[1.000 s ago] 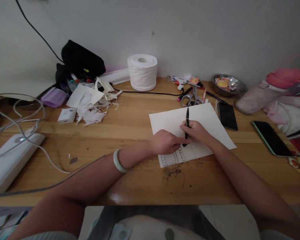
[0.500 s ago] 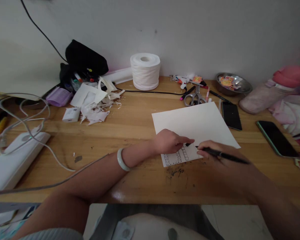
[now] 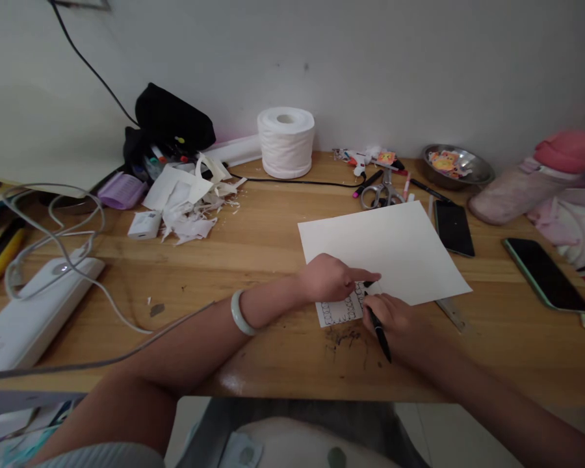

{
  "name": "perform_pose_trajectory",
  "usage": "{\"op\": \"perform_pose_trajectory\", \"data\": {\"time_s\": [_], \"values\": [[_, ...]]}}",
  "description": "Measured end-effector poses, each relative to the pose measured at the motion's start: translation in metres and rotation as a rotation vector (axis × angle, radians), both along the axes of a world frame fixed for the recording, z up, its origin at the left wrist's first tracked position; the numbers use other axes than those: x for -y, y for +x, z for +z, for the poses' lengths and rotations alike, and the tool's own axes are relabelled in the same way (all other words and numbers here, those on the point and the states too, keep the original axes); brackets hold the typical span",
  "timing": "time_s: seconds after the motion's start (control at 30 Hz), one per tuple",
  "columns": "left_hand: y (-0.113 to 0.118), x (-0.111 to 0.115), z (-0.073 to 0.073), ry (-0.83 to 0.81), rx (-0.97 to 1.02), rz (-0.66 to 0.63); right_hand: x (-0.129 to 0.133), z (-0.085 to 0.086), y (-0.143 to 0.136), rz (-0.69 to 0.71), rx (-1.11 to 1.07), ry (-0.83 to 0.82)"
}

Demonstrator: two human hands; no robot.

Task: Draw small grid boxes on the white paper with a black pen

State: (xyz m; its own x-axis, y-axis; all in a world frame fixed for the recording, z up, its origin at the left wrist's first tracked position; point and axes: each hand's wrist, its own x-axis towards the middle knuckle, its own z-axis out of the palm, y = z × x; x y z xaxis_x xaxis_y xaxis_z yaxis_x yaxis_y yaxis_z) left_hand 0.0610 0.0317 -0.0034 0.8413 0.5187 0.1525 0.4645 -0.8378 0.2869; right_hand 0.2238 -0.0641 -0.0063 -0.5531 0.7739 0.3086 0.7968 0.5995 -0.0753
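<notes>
A white sheet of paper (image 3: 375,240) lies on the wooden table, with rows of small looped black marks (image 3: 350,309) along its near left part. My left hand (image 3: 329,278) rests on the sheet, index finger stretched to the right, other fingers curled under; a small dark object shows beneath that finger. My right hand (image 3: 392,318) is closed round a black pen (image 3: 381,338) just right of the marks, its tip end at the paper and its back end tilted toward me. The right hand hides the sheet's near edge.
Behind the sheet are scissors (image 3: 383,194), markers and a metal bowl (image 3: 458,166). Two phones (image 3: 453,227) lie to the right, and a ruler (image 3: 452,315) pokes out nearby. A paper roll (image 3: 286,143), paper scraps (image 3: 190,205) and a white power bank (image 3: 39,312) are further left.
My right hand has moved left and toward me, and the pen now points back toward me instead of right. The ruler's end has come into view. My left hand stays put.
</notes>
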Motion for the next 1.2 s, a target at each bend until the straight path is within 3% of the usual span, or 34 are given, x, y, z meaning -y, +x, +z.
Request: {"op": "perform_pose_trajectory", "data": {"time_s": [0.27,0.5,0.73,1.2], "values": [[0.000,-0.001,-0.004,0.037,0.024,-0.003,-0.003,-0.013,-0.003,-0.075,-0.030,-0.065],[0.001,-0.001,-0.005,0.058,0.014,-0.004,-0.003,-0.021,-0.002,-0.105,0.021,-0.007],[0.001,-0.001,-0.007,0.060,0.046,-0.013,-0.005,-0.022,-0.003,-0.098,0.085,-0.049],[0.000,-0.001,-0.002,0.053,0.024,-0.018,0.001,-0.025,-0.003,-0.153,-0.043,-0.027]]}}
